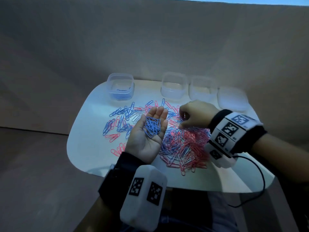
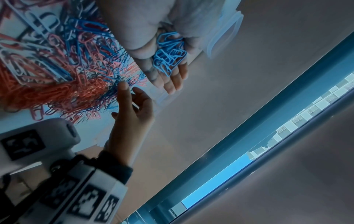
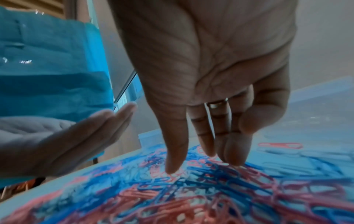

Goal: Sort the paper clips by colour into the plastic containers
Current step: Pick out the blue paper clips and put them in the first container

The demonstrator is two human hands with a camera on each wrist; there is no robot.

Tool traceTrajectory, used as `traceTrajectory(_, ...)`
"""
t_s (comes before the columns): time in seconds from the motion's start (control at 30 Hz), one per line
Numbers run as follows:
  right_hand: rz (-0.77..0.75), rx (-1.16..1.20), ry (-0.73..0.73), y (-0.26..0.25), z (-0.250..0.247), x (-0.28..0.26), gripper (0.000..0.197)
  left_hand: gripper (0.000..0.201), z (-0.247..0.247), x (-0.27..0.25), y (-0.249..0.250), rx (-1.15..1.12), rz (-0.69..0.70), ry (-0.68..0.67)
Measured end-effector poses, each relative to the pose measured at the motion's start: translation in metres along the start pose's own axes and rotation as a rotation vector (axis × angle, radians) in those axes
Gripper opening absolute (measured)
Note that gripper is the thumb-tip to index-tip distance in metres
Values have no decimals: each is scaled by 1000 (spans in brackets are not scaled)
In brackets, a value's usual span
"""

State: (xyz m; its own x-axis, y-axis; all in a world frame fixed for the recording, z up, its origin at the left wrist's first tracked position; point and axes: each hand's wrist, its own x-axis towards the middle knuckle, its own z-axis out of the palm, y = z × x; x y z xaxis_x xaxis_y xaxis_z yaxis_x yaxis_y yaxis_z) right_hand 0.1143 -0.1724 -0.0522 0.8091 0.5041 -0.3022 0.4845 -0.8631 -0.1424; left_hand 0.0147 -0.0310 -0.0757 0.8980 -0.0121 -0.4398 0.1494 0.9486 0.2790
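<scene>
My left hand (image 1: 147, 143) lies palm up over the white table (image 1: 87, 131), fingers straight, carrying a small heap of blue paper clips (image 1: 152, 127); the left wrist view shows the same blue clips (image 2: 168, 56) in the palm. To its right, my right hand (image 1: 192, 116) points down into the mixed pile of pink, blue and white clips (image 1: 184, 144). In the right wrist view its fingertips (image 3: 172, 168) touch the pile with the thumb held apart, and nothing is pinched. Of the clear plastic containers at the back, the leftmost (image 1: 120, 86) holds a few blue clips.
Two more clear containers (image 1: 173, 86) (image 1: 202, 88) stand in the back row and look empty; a fourth one (image 1: 232, 99) sits at the far right. Loose blue and pink clips (image 1: 120, 121) are scattered left of my left hand. A black cable (image 1: 260, 181) hangs off the table's right front edge.
</scene>
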Motion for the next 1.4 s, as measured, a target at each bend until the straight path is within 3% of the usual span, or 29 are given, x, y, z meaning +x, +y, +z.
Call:
traceTrajectory(0.2, -13, 74, -19, 3, 1, 4, 13, 40, -1, 2, -4, 10, -6, 3)
traceTrajectory(0.4, -31, 638, -12, 11, -13, -17, 14, 42, -3, 4, -8, 20, -16, 27)
traceTrajectory(0.63, -155, 931, -47, -20, -26, -34, 13, 40, 6, 7, -18, 43, -35, 45)
traceTrajectory(0.87, -243, 832, 51, -32, -32, -32, 16, 45, 16, 5, -15, 24, -35, -15)
traceTrajectory(1.0, -193, 924, 181, -26, -33, -36, 20, 42, 18, 3, -15, 8, -44, -30)
traceTrajectory(1.07, -142, 920, 180, -15, -33, -39, 21, 41, 17, 2, -15, 8, -46, -25)
traceTrajectory(1.2, -65, 681, 137, 0, -27, -43, 19, 43, 16, 2, -14, 35, -47, -11)
traceTrajectory(1.27, -133, 505, 205, -11, -25, -45, 5, 42, 16, 3, -16, 33, -44, 4)
traceTrajectory(1.4, -209, 394, 240, -41, -22, -41, 10, 47, 15, 5, -22, 20, -74, -5)
